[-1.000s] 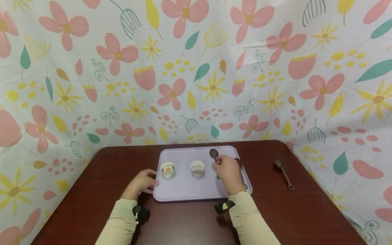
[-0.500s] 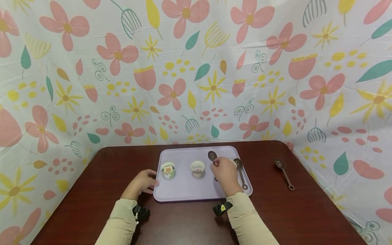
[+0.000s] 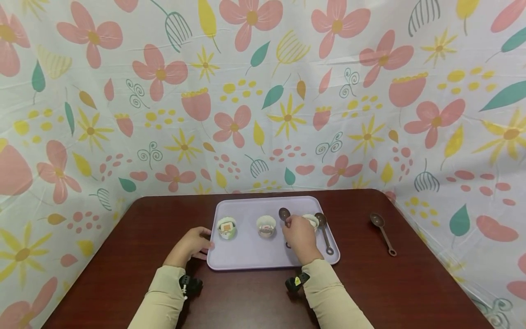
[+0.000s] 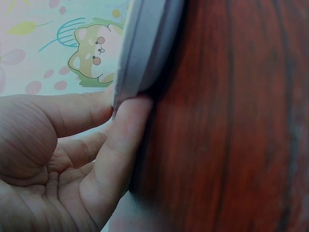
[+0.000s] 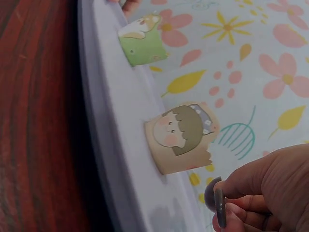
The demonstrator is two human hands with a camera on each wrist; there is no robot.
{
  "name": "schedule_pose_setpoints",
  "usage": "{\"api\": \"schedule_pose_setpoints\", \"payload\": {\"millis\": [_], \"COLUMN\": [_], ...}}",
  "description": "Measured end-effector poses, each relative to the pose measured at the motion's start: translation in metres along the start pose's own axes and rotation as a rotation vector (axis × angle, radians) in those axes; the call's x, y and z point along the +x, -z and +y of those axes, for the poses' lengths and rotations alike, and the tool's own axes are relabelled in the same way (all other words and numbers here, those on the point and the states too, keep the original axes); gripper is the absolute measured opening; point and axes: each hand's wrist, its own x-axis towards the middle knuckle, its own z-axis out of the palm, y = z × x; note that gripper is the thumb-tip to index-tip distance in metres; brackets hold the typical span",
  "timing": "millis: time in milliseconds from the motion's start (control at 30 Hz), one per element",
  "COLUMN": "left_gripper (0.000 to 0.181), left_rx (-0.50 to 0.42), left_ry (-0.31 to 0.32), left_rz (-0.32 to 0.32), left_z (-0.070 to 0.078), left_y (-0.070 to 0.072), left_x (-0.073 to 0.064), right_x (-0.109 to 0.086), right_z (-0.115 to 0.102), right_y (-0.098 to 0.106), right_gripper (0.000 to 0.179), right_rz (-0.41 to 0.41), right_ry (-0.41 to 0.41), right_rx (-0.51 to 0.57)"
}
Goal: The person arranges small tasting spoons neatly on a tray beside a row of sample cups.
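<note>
My left hand [image 3: 192,246] pinches the left rim of a pale purple tray [image 3: 246,258], thumb above and a finger below in the left wrist view. Over the tray's right half, my right hand [image 3: 303,236] pinches the handle of a brown spoon [image 3: 284,214], its bowl pointing away from me. Left of that hand is a beige paper cup [image 3: 266,226] printed with a child's face. A green paper cup [image 3: 227,228] with a dog print sits nearer the tray's left edge. Partly behind my right hand shows another pale cup [image 3: 312,220].
A second brown spoon [image 3: 324,234] lies on the tray's right side. Another brown spoon [image 3: 383,234] rests on the dark wooden table [image 3: 246,301], right of the tray. A flower-printed cloth [image 3: 255,91] hangs behind the table.
My right hand has shifted slightly left and towards me with the spoon, uncovering more of the rightmost cup and the spoon beside it. The left hand stays on the tray's rim.
</note>
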Motion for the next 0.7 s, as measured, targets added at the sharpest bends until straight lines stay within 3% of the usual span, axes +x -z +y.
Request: {"api": "schedule_pose_setpoints", "payload": {"millis": [300, 700], "left_gripper": [0.051, 0.050], "left_rx": [0.001, 0.010], "left_ry": [-0.001, -0.009], "left_rz": [0.001, 0.002], "left_z": [-0.001, 0.000], "left_y": [0.000, -0.001], "left_x": [0.001, 0.000], "right_x": [0.000, -0.001], "right_z": [0.004, 0.006], "right_y": [-0.008, -0.016], "right_gripper": [0.011, 0.021], "right_rz": [-0.012, -0.053], "right_ry": [0.011, -0.011], "right_rx": [-0.019, -0.035]}}
